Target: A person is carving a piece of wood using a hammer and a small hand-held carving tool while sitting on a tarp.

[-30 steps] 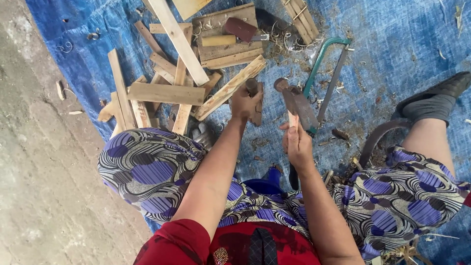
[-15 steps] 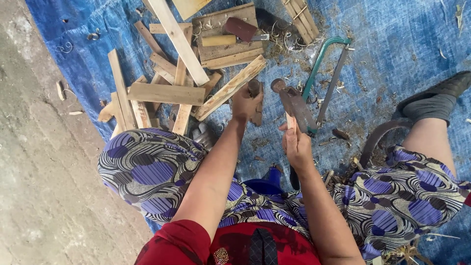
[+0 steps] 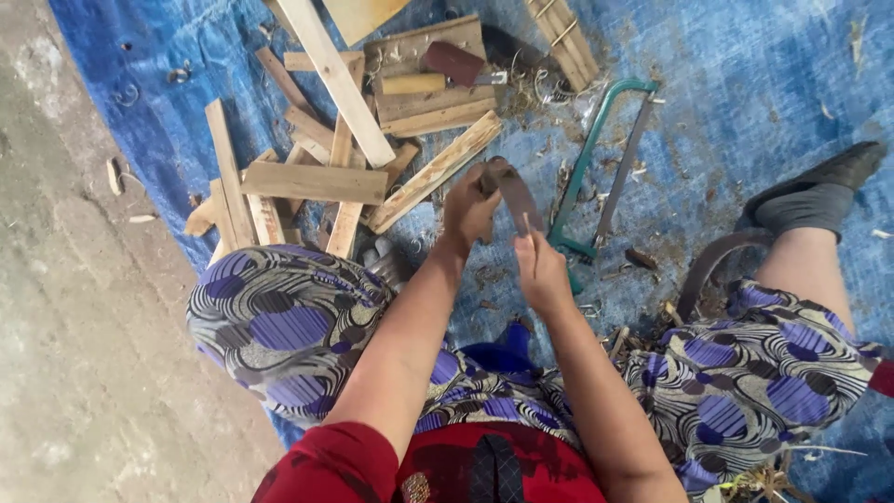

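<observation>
Down at the near edge, a red sleeve (image 3: 326,466) and purple-patterned trousers (image 3: 279,317) frame the view, the person seated on a blue plastic tarpaulin (image 3: 764,84). Just beyond the knees, the right hand (image 3: 540,272) is closed, pinching a thin pale sliver of wood (image 3: 523,226) upright between the fingers. Touching that sliver from the left is a dark curved metal blade (image 3: 515,194), gripped at its handle end by the left hand (image 3: 468,207), fist shut tight around it. Right of the blade, a green-framed hacksaw (image 3: 596,158) lies flat on the tarpaulin, and further right a dark shoe (image 3: 819,182) rests there too. Left of the blade sprawls a heap of pale wooden offcuts (image 3: 317,177), and beyond the blade, a small hand tool with a reddish-brown blade and pale wooden handle (image 3: 438,74) sits on a board.
</observation>
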